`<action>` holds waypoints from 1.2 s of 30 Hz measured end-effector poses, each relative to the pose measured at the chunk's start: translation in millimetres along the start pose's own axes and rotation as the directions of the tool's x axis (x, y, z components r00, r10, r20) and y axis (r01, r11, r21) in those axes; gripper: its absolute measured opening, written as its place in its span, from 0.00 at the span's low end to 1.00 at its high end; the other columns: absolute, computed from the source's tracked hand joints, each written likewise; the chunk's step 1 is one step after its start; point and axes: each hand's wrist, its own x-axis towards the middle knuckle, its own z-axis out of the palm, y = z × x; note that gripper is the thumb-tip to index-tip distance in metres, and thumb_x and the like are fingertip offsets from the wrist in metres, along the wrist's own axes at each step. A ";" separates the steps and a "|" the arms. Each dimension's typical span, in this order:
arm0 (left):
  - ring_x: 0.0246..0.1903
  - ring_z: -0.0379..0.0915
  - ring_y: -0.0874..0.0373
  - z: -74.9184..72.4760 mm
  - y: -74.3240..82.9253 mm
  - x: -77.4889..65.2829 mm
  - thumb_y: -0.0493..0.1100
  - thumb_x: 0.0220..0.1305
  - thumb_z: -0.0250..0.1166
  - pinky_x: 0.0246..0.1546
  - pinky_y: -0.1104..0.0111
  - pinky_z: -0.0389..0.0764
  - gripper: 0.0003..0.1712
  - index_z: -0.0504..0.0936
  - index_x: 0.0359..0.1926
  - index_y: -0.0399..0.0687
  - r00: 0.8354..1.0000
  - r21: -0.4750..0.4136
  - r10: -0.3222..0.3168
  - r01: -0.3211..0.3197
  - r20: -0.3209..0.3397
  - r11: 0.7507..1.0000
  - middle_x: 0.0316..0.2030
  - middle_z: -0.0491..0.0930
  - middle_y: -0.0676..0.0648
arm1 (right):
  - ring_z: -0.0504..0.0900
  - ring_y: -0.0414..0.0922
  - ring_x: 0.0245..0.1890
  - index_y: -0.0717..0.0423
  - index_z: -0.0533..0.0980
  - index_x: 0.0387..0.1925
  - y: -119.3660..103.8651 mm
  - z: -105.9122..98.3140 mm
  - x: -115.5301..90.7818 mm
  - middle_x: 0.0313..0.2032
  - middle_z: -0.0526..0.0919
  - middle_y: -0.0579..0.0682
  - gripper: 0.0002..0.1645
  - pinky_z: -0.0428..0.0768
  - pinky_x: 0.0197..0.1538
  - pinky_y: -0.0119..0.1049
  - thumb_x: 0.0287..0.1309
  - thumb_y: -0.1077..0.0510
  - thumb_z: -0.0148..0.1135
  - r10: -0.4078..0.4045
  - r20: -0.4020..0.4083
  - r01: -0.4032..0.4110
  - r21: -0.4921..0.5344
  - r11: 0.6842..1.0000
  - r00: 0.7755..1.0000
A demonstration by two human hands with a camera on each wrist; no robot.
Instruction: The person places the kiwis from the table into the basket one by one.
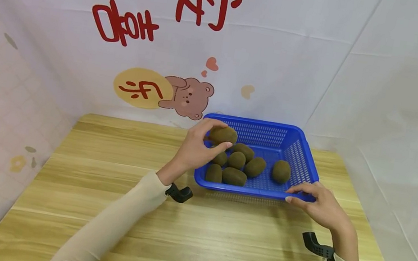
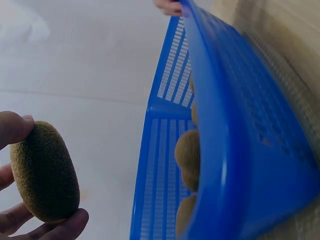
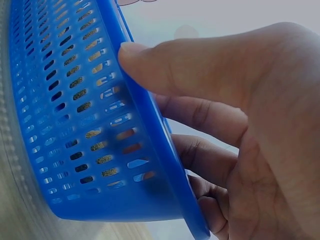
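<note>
My left hand point(image 1: 199, 146) pinches a brown kiwifruit point(image 1: 224, 136) between thumb and fingers, above the left end of a blue plastic basket point(image 1: 240, 190). In the left wrist view this kiwifruit point(image 2: 46, 172) is upright in the grip, apart from the basket wall point(image 2: 220, 120). Several more kiwifruit point(image 1: 234, 176) lie together in the basket's left half, and a single kiwifruit point(image 1: 281, 172) sits toward the right. At the front right corner, my right hand point(image 1: 322, 205) grips the basket's rim, thumb point(image 3: 145, 62) outside and fingers over the inner side.
The basket stands at the back of a wooden table point(image 1: 191, 242), close to a white printed wall cloth point(image 1: 276, 68) with red characters and a bear. More white cloth hangs along the left and right sides.
</note>
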 end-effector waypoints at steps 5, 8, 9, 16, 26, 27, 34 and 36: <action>0.53 0.76 0.56 16.6 6.0 3.4 0.48 0.64 0.74 0.49 0.61 0.80 0.24 0.81 0.58 0.47 0.999 0.032 0.017 -0.019 0.047 0.999 0.54 0.81 0.48 | 0.75 0.48 0.43 0.33 0.86 0.41 -0.4 2.2 -1.5 0.39 0.84 0.43 0.06 0.71 0.42 0.35 0.63 0.44 0.71 -0.011 -0.007 0.011 0.015 1.000 1.000; 0.53 0.76 0.57 25.1 10.6 4.8 0.49 0.64 0.73 0.50 0.60 0.81 0.24 0.80 0.59 0.49 0.996 0.035 -0.008 0.005 0.084 0.999 0.54 0.81 0.49 | 0.75 0.48 0.42 0.33 0.86 0.41 -0.5 2.5 -1.3 0.39 0.84 0.43 0.06 0.71 0.42 0.35 0.62 0.45 0.71 -0.011 -0.008 0.011 0.016 1.000 1.000; 0.52 0.76 0.57 27.8 12.2 5.2 0.50 0.65 0.73 0.49 0.59 0.82 0.24 0.80 0.59 0.49 0.995 0.031 -0.021 0.018 0.098 0.999 0.54 0.80 0.50 | 0.74 0.48 0.42 0.33 0.86 0.41 -0.5 2.2 -1.0 0.39 0.83 0.43 0.06 0.71 0.42 0.35 0.62 0.45 0.71 -0.012 -0.009 0.012 0.015 1.000 1.000; 0.49 0.75 0.59 49.4 19.6 8.0 0.51 0.66 0.71 0.48 0.59 0.83 0.24 0.79 0.60 0.54 0.980 0.015 -0.078 0.077 0.186 0.997 0.55 0.78 0.51 | 0.74 0.46 0.41 0.33 0.86 0.41 0.4 1.4 -0.2 0.38 0.83 0.42 0.06 0.71 0.41 0.35 0.63 0.45 0.71 -0.024 -0.021 0.024 0.006 1.000 0.999; 0.47 0.75 0.60 73.2 25.0 0.1 0.52 0.67 0.70 0.48 0.64 0.82 0.25 0.78 0.62 0.51 0.963 0.086 -0.079 0.058 0.259 0.995 0.55 0.77 0.49 | 0.72 0.44 0.41 0.32 0.86 0.41 1.2 4.6 -1.0 0.38 0.83 0.42 0.06 0.71 0.41 0.35 0.62 0.44 0.71 -0.017 -0.020 0.018 0.005 1.000 1.000; 0.48 0.75 0.60 73.8 25.1 -0.3 0.52 0.68 0.70 0.49 0.66 0.81 0.25 0.78 0.62 0.52 0.961 0.097 -0.082 0.058 0.263 0.994 0.55 0.77 0.50 | 0.72 0.44 0.41 0.32 0.86 0.41 1.0 4.9 -0.1 0.38 0.83 0.42 0.06 0.71 0.41 0.36 0.62 0.44 0.71 -0.016 -0.020 0.016 0.007 1.000 1.000; 0.42 0.75 0.53 69.1 24.6 -0.9 0.50 0.71 0.66 0.42 0.71 0.77 0.21 0.78 0.61 0.51 0.952 0.105 -0.121 0.095 0.280 0.990 0.54 0.77 0.50 | 0.72 0.44 0.40 0.32 0.86 0.41 2.6 5.7 2.6 0.37 0.83 0.41 0.06 0.71 0.41 0.35 0.62 0.45 0.71 -0.033 -0.027 0.033 0.014 0.999 0.999; 0.45 0.77 0.51 65.2 24.5 -1.1 0.50 0.71 0.66 0.45 0.68 0.79 0.21 0.78 0.61 0.52 0.951 0.106 -0.131 0.105 0.279 0.989 0.55 0.76 0.50 | 0.72 0.43 0.40 0.31 0.86 0.41 2.8 5.6 2.5 0.36 0.83 0.41 0.05 0.71 0.40 0.35 0.63 0.45 0.71 -0.034 -0.028 0.034 0.012 0.999 0.999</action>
